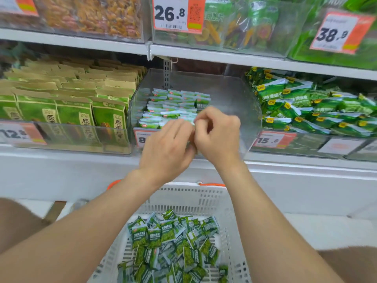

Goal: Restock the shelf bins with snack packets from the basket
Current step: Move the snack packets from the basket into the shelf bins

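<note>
A clear plastic shelf bin (230, 92) in the middle of the lower shelf holds neat rows of small green snack packets (175, 105) on its left side. Both hands are raised at the bin's front edge, close together. My left hand (167, 148) and my right hand (218, 133) have curled fingers that pinch a small green-and-white packet (190, 120) between them; most of it is hidden by the fingers. Below, a white slotted basket (195, 197) with orange handles holds several loose green packets (173, 242).
To the left, a bin holds upright green-and-brown pouches (73, 113). To the right, a bin is piled with larger green packets (310, 111). The shelf above carries bins of dried snacks and price tags (177, 15). My knees flank the basket.
</note>
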Available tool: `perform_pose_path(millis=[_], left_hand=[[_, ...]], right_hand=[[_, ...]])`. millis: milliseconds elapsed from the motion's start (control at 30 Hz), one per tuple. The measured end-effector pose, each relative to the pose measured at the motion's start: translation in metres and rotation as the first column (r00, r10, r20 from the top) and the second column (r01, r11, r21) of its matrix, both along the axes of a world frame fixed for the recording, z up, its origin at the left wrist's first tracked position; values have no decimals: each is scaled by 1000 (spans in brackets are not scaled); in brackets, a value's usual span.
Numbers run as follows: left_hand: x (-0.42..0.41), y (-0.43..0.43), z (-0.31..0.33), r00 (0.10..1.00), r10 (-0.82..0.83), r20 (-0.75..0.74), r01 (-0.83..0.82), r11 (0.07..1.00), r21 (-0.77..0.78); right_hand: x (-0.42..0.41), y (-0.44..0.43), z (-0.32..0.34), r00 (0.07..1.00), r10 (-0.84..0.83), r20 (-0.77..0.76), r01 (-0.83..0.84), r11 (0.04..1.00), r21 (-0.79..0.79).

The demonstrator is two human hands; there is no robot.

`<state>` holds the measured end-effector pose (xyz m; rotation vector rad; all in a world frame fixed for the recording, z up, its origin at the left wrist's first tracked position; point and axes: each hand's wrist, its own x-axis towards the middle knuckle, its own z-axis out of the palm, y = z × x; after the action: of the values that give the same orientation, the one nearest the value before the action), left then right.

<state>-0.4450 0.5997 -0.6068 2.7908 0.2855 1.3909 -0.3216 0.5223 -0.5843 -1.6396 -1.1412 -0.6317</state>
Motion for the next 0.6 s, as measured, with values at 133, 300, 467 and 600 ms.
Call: perform_pose_path(millis=[133, 300, 467, 600], left_hand=[[-27, -15, -69, 931, -5, -365, -76, 976, -206], [-47, -30, -152, 543, -165, -823, -255, 902, -349], [-59, -40, -217, 212, -359, -909, -340, 845, -413], [-56, -40, -237, 180, -397, -900, -356, 827, -436]], right_hand=[[-21, -36, -79, 997, 8, -72, -24, 971, -236], [-26, -68, -181, 939, -103, -329, -241, 486, -840], [-39, -92, -266, 853, -314, -417, -452, -44, -891], [-47, -100, -302, 871, -300, -390, -436, -104, -894]])
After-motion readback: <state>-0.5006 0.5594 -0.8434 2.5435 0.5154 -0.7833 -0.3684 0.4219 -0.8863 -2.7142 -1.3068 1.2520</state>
